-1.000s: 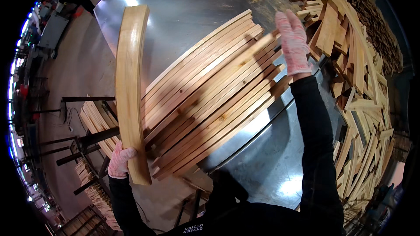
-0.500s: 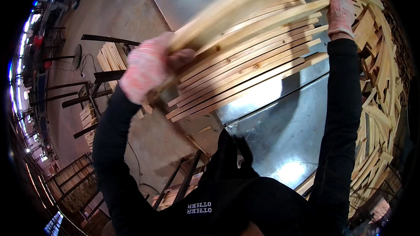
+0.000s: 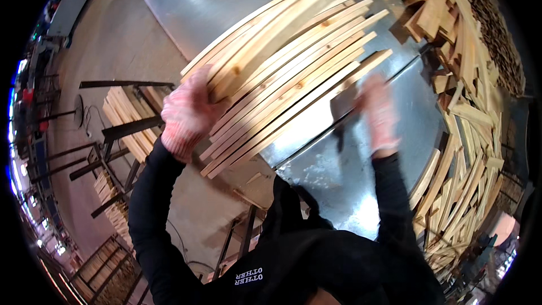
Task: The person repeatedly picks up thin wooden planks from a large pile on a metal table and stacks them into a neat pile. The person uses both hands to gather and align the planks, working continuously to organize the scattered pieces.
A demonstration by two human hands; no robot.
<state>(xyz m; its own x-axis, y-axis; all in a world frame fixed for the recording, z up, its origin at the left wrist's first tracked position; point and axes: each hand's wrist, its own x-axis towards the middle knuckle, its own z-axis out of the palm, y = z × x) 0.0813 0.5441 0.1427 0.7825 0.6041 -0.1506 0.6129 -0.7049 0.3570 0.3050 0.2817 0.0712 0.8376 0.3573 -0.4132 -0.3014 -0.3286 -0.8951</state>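
Observation:
My left hand (image 3: 189,112), in a pink and white work glove, is closed round the near-left ends of a few pale wooden strips (image 3: 265,39). These strips slant up and away to the right, blurred toward their far ends. Beneath and in front of them, a row of wooden strips (image 3: 296,87) lies side by side on the shiny metal table (image 3: 361,158), their left ends jutting past its edge. My right hand (image 3: 379,110), gloved alike, is over the table just right of the row's right ends. Motion smears its fingers, and no strip shows in it.
Loose offcuts (image 3: 460,186) heap up along the table's right side, with bigger pieces (image 3: 435,14) farther back. On the left, black metal bars (image 3: 132,129) stick out beside stacked strips (image 3: 121,116). A seam crosses the tabletop.
My right hand has let go of the strips' far right ends and moved nearer and to the left. My left hand still grips its strips, and the view has shifted.

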